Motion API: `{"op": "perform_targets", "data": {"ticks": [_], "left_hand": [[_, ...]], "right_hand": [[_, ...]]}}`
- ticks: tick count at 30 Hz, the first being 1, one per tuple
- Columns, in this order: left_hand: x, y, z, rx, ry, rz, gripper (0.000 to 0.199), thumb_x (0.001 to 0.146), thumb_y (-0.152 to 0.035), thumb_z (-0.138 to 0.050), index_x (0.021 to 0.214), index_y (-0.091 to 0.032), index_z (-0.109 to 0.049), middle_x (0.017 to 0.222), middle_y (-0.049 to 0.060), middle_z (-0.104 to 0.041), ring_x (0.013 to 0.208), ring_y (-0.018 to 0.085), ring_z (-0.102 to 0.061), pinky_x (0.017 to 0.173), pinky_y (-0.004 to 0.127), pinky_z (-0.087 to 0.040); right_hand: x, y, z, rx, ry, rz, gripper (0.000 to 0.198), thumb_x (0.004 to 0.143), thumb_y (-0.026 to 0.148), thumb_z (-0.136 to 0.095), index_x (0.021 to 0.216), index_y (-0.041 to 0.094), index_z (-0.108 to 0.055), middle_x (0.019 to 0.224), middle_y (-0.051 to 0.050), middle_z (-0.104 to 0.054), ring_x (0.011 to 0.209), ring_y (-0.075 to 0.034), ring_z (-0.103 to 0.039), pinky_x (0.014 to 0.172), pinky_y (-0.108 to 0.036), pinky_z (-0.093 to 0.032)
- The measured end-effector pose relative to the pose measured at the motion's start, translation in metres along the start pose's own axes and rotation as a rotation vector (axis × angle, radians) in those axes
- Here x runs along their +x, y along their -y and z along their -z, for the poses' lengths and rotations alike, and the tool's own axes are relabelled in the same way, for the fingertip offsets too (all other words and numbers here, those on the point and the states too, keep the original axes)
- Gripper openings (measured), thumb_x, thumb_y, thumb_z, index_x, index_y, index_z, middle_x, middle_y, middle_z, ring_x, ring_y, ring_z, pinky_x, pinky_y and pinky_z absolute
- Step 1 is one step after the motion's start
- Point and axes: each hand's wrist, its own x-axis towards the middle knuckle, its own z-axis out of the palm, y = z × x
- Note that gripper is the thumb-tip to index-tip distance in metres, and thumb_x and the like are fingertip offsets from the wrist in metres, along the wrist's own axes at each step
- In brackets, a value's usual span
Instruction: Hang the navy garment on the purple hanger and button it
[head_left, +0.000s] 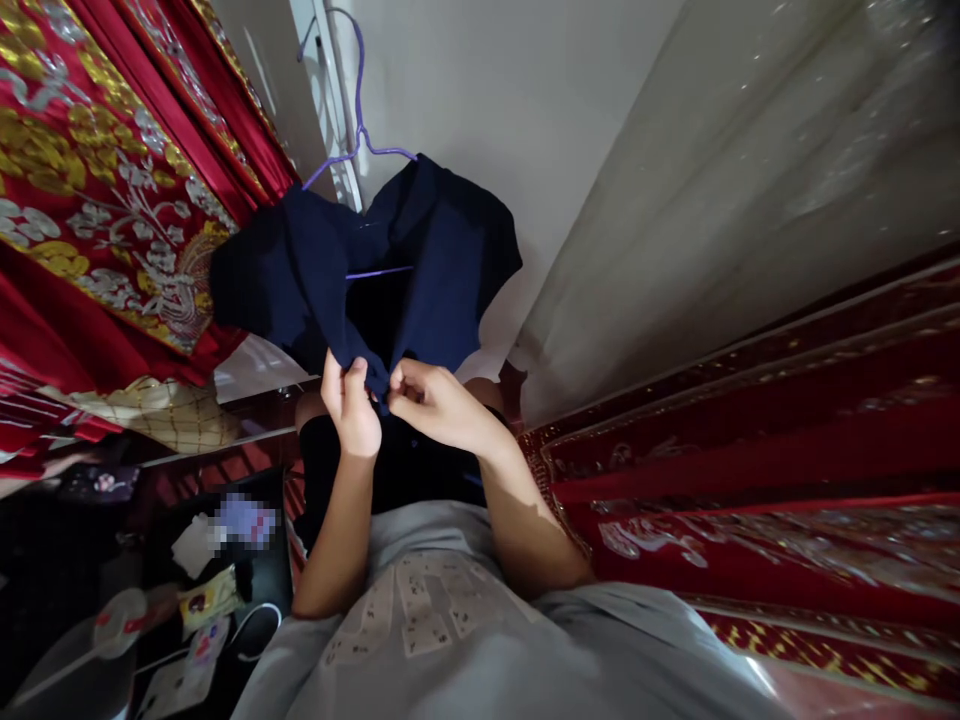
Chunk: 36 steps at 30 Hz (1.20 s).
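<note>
A dark navy short-sleeved garment (pixel 442 260) hangs in front of me on a purple wire hanger (pixel 360 140). Its neckline gapes, and the hanger's lower bar crosses the opening. My left hand (pixel 352 405) is closed on the left front edge of the garment, thumb upward. On the other side of the front edges, my right hand (pixel 435 398) pinches the cloth with thumb and forefinger. Both hands meet close together at the low point of the neckline. Whatever small part lies between the fingertips is too small to make out.
Red cloth with gold and silver embroidery (pixel 135 190) hangs at the left. A pale sheer cover (pixel 697 200) and red embroidered garments (pixel 750 480) fill the right. At lower left, a dark surface holds a yellow packet (pixel 208 600) and a white cable (pixel 255 630).
</note>
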Motion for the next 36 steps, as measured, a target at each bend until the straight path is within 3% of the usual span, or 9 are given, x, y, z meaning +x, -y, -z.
{"op": "perform_targets", "data": {"ticks": [9, 13, 15, 19, 21, 26, 30, 33, 36], "left_hand": [[0.000, -0.004, 0.004, -0.142, 0.012, 0.125, 0.039, 0.087, -0.057, -0.069, 0.103, -0.021, -0.069, 0.068, -0.002, -0.043, 0.054, 0.009, -0.040, 0.048, 0.021, -0.036], [0.003, -0.005, 0.004, -0.196, 0.015, 0.161, 0.030, 0.086, -0.048, -0.068, 0.096, -0.021, -0.063, 0.071, -0.002, -0.045, 0.056, 0.009, -0.045, 0.051, 0.020, -0.040], [0.004, -0.004, 0.004, -0.214, 0.087, 0.168, 0.025, 0.085, -0.042, -0.067, 0.097, -0.022, -0.061, 0.075, -0.001, -0.049, 0.062, 0.010, -0.049, 0.056, 0.021, -0.044], [0.001, -0.003, 0.007, -0.121, 0.393, 0.192, 0.023, 0.077, -0.030, -0.069, 0.094, -0.021, -0.056, 0.077, -0.001, -0.052, 0.071, 0.013, -0.055, 0.066, 0.022, -0.048], [-0.004, -0.004, 0.008, -0.049, 0.473, 0.176, 0.024, 0.077, -0.027, -0.071, 0.093, -0.021, -0.053, 0.079, -0.001, -0.054, 0.073, 0.013, -0.057, 0.066, 0.022, -0.048], [-0.014, -0.004, 0.007, 0.027, 0.428, 0.080, 0.019, 0.087, -0.029, -0.067, 0.085, -0.020, -0.050, 0.078, -0.001, -0.055, 0.070, 0.012, -0.057, 0.063, 0.021, -0.046], [-0.012, -0.002, 0.010, 0.105, 0.409, 0.058, 0.018, 0.086, -0.025, -0.066, 0.079, -0.020, -0.049, 0.070, -0.003, -0.050, 0.060, 0.011, -0.051, 0.059, 0.021, -0.042], [-0.007, -0.001, 0.013, 0.160, 0.342, 0.015, 0.017, 0.082, -0.021, -0.064, 0.077, -0.020, -0.048, 0.068, -0.004, -0.047, 0.058, 0.010, -0.047, 0.059, 0.022, -0.039], [-0.010, -0.003, 0.013, 0.294, 0.381, -0.045, 0.014, 0.082, -0.016, -0.060, 0.075, -0.019, -0.048, 0.067, -0.003, -0.047, 0.063, 0.013, -0.048, 0.063, 0.024, -0.039]], "right_hand": [[0.000, -0.012, 0.001, -0.035, 0.049, 0.024, 0.011, 0.095, 0.030, -0.061, 0.091, 0.021, -0.055, 0.078, 0.002, -0.063, 0.064, -0.012, -0.055, 0.062, -0.026, -0.039], [0.001, -0.009, 0.008, 0.016, 0.033, 0.050, 0.013, 0.096, 0.032, -0.062, 0.089, 0.020, -0.060, 0.079, 0.001, -0.062, 0.065, -0.012, -0.054, 0.061, -0.026, -0.040], [0.000, -0.007, 0.013, 0.030, -0.021, 0.058, 0.017, 0.096, 0.034, -0.064, 0.086, 0.020, -0.061, 0.076, 0.001, -0.061, 0.064, -0.012, -0.053, 0.060, -0.027, -0.040], [0.000, -0.004, 0.020, -0.013, -0.088, 0.062, 0.027, 0.096, 0.042, -0.065, 0.082, 0.019, -0.063, 0.072, 0.000, -0.062, 0.062, -0.012, -0.052, 0.059, -0.027, -0.039], [0.000, -0.004, 0.022, -0.014, -0.083, 0.049, 0.029, 0.097, 0.045, -0.063, 0.082, 0.020, -0.063, 0.073, -0.001, -0.063, 0.062, -0.013, -0.052, 0.059, -0.028, -0.039], [0.001, -0.011, 0.020, 0.047, -0.068, 0.027, 0.039, 0.098, 0.054, -0.058, 0.079, 0.020, -0.060, 0.070, 0.000, -0.057, 0.063, -0.013, -0.048, 0.060, -0.028, -0.036], [0.012, -0.016, 0.011, 0.010, -0.099, 0.041, 0.042, 0.100, 0.052, -0.054, 0.073, 0.020, -0.053, 0.066, 0.001, -0.050, 0.061, -0.013, -0.043, 0.060, -0.029, -0.033], [0.036, -0.017, 0.005, -0.122, -0.133, 0.089, 0.038, 0.100, 0.045, -0.052, 0.071, 0.021, -0.047, 0.064, 0.002, -0.048, 0.059, -0.013, -0.042, 0.061, -0.029, -0.032], [0.079, -0.017, 0.012, -0.287, -0.224, 0.156, 0.032, 0.100, 0.040, -0.051, 0.074, 0.022, -0.046, 0.067, 0.000, -0.051, 0.061, -0.015, -0.044, 0.064, -0.030, -0.034]]}}
